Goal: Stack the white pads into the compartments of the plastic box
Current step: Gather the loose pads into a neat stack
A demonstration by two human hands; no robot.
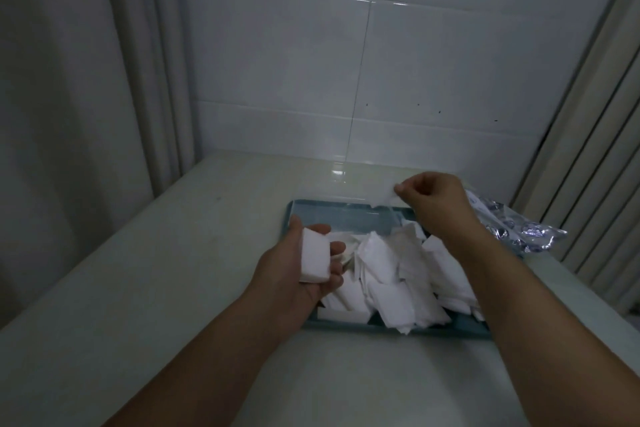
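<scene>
Forearms: both reaching forward from the near edge toward the tray [346, 210].
Left hand [298, 267]: palm up over the tray's left side, fingers curled round a neat stack of pads [315, 255], long axis running away from the camera.
Right hand [433, 201]: raised above the tray's far right corner, thumb and fingertip pinching a single thin pad [388, 199]; likely next onto the stack, leftward and nearer.
Tray contents: loose heap of white pads [398, 274], tumbled at all angles.
Compartments: none discernible under the heap.
Right of tray: crinkled foil wrapper [516, 229] on the table [173, 253].
</scene>
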